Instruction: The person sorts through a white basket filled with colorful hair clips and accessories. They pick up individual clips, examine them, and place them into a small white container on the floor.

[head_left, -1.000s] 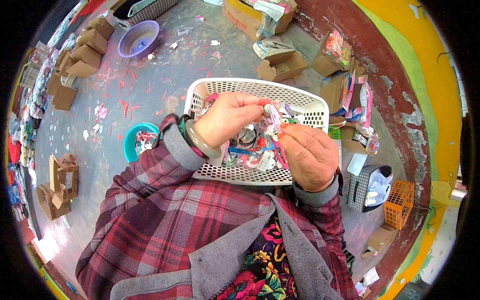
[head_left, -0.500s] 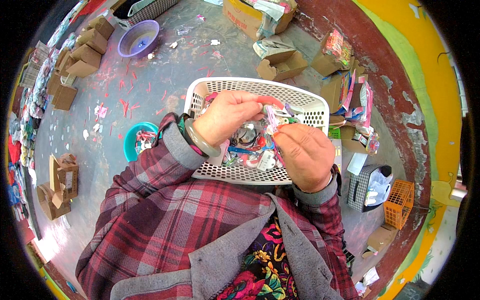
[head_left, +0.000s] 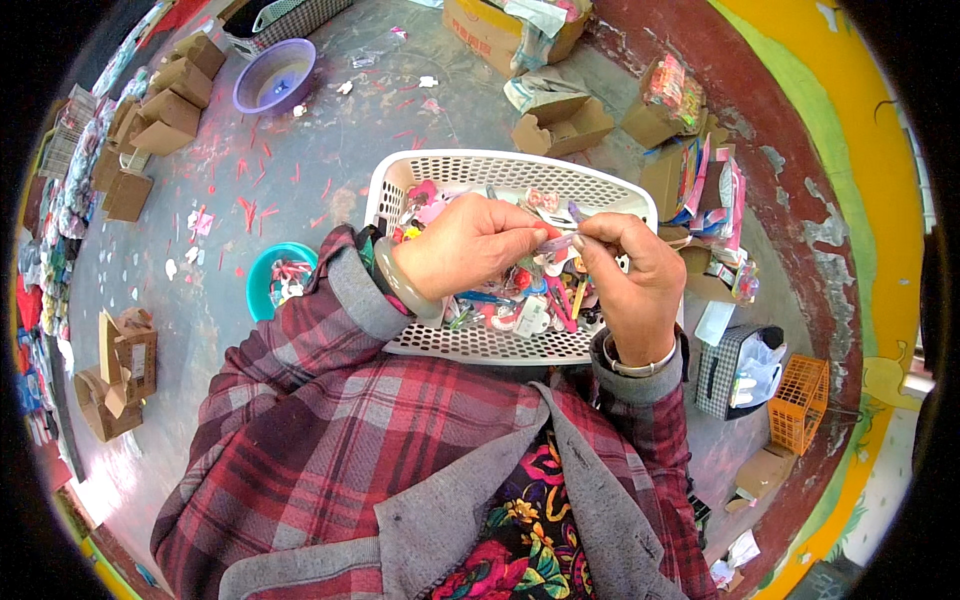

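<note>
Both hands are over a white perforated plastic basket (head_left: 500, 347) filled with small colourful hair accessories. Between them is a small pinkish-purple strip (head_left: 556, 243), possibly a hair clip. My left hand (head_left: 470, 243), closed in a pinch, grips its left end, with a bit of red (head_left: 548, 230) showing at the fingertips. Thumb and fingers of my right hand (head_left: 632, 275) close on the other end. Below them in the basket lie a white tag-like piece (head_left: 532, 316), a blue piece (head_left: 487, 297) and a pink strip (head_left: 560, 305). My left hand hides part of the contents.
A teal bowl (head_left: 258, 285) of small pieces stands left of the basket. Farther off are a purple basin (head_left: 285, 66) and open cardboard boxes (head_left: 563, 128). A checked bag (head_left: 716, 375) and an orange crate (head_left: 799, 403) stand at right. Red scraps (head_left: 247, 212) litter the floor.
My right hand has turned upward and shifted slightly, its fingers now pinching from above. The small strip now lies more level between the hands. The longer red strip at my left fingers shows less.
</note>
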A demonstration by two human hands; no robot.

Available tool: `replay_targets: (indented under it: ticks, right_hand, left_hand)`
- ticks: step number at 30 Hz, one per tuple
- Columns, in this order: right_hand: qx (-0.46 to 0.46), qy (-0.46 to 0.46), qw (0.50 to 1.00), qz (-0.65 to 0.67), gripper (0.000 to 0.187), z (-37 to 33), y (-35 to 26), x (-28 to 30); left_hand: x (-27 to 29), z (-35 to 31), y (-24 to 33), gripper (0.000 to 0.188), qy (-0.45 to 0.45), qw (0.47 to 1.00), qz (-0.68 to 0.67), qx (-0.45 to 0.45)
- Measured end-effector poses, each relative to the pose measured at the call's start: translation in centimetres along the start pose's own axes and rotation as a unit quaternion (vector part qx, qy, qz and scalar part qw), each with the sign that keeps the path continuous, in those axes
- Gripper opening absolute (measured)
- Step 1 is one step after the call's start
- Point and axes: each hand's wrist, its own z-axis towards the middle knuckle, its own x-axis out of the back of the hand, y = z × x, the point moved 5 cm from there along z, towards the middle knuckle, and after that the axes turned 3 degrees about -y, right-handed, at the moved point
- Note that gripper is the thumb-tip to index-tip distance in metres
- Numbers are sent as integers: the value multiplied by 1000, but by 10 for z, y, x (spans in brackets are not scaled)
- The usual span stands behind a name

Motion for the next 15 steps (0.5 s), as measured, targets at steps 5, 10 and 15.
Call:
replay_targets:
  ticks: [5, 10, 15]
  right_hand:
    - [-23, -20, 999, 38, 9, 1, 7, -4]
    - [-90, -29, 993, 75, 8, 0, 11, -8]
    - [-142, -32, 976, 163, 7, 0, 27, -3]
  left_hand:
    - [0, 2, -4, 23, -4, 1000, -1, -4]
    - [-2, 3, -5, 22, -11, 1000, -20, 7]
    - [-6, -1, 1, 26, -66, 990, -124, 31]
